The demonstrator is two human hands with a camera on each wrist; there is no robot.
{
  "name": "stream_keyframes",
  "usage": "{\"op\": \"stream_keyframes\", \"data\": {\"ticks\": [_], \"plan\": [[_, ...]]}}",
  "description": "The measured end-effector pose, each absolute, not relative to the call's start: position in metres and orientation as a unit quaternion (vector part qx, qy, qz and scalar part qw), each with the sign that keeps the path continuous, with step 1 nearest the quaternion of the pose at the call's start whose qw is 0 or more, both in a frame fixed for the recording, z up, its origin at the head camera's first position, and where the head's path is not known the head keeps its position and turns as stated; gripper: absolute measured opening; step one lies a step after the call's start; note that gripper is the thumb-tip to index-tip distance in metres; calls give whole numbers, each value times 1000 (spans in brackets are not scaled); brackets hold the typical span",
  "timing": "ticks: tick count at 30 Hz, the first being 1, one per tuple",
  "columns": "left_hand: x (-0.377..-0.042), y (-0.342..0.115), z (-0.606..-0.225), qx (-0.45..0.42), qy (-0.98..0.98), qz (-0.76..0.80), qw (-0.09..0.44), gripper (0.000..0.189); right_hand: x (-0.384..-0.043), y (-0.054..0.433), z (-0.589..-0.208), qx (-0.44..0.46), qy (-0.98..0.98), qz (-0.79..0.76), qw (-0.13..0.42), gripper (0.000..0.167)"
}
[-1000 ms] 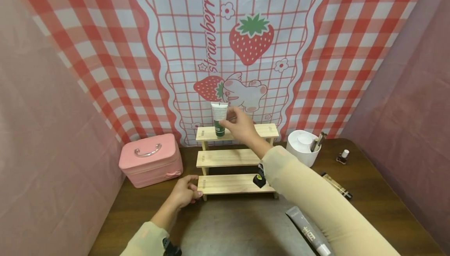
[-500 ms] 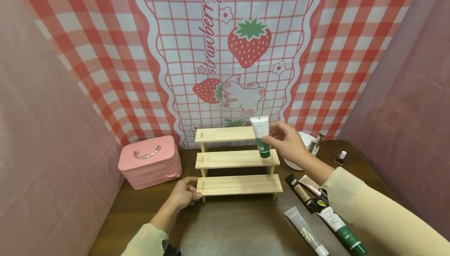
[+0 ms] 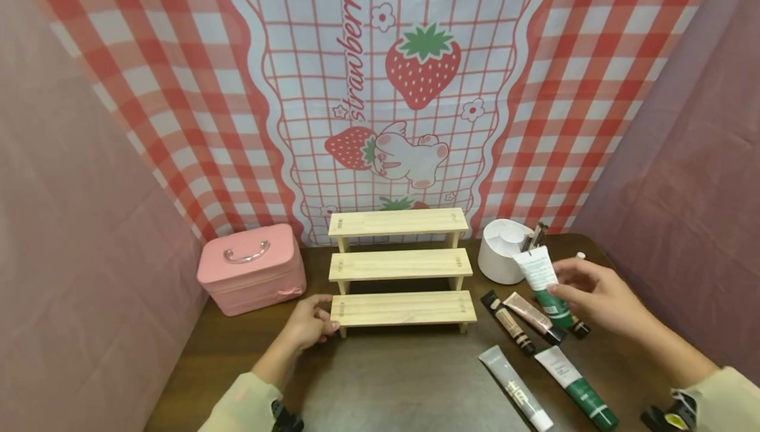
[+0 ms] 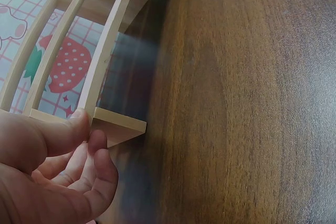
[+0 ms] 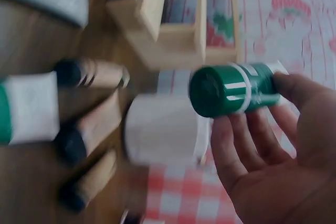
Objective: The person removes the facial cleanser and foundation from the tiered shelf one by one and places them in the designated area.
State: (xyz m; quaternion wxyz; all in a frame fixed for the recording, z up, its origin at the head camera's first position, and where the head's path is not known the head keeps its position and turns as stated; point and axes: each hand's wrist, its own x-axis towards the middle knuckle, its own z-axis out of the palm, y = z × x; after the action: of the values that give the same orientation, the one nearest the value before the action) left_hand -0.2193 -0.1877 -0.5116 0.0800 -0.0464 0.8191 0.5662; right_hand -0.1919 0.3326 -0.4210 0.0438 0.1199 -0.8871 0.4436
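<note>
A three-tier wooden display rack (image 3: 404, 308) stands at the middle of the table. My left hand (image 3: 305, 323) pinches the left end of its lowest board between thumb and fingers; in the left wrist view the thumb (image 4: 79, 121) lies on the board's edge. Off to the right, my right hand (image 3: 605, 293) holds a green-and-white squeeze tube (image 3: 537, 270) in the air, cap end down and tilted. The right wrist view shows the tube's green cap (image 5: 210, 92) between thumb and fingers. Below it lie a second green-and-white tube (image 3: 578, 389), a grey tube (image 3: 515, 389) and a pinkish tube (image 3: 531, 313).
Left of the rack sits a pink case (image 3: 249, 274) with a metal handle. At the back right stands a white round organizer (image 3: 499, 260) holding slim sticks. A black-and-beige tube (image 3: 507, 323) lies near the rack's right end. A checked strawberry cloth (image 3: 421, 76) hangs behind.
My right hand has carried the green-and-white tube from above the top tier to the right and toward me, over the loose tubes. The left hand has kept its grip on the rack.
</note>
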Motion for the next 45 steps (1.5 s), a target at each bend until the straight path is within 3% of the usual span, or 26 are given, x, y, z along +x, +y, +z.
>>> {"op": "stream_keyframes", "data": {"ticks": [5, 11, 23, 28, 45], "plan": [[-219, -187, -512, -46, 820, 565, 82, 60, -166, 384, -440, 115, -900, 420, 2, 30], [-218, -188, -513, -48, 817, 568, 85, 61, -141, 433, -472, 118, -893, 422, -102, 33], [-216, -190, -513, -51, 816, 570, 85, 61, -123, 473, -523, 106, -841, 476, -235, 42], [-215, -191, -514, -53, 815, 571, 86, 61, -123, 477, -529, 96, -837, 477, -252, 46], [-215, -190, -517, -48, 813, 574, 83, 61, -122, 479, -529, 45, -874, 424, -235, 54]]}}
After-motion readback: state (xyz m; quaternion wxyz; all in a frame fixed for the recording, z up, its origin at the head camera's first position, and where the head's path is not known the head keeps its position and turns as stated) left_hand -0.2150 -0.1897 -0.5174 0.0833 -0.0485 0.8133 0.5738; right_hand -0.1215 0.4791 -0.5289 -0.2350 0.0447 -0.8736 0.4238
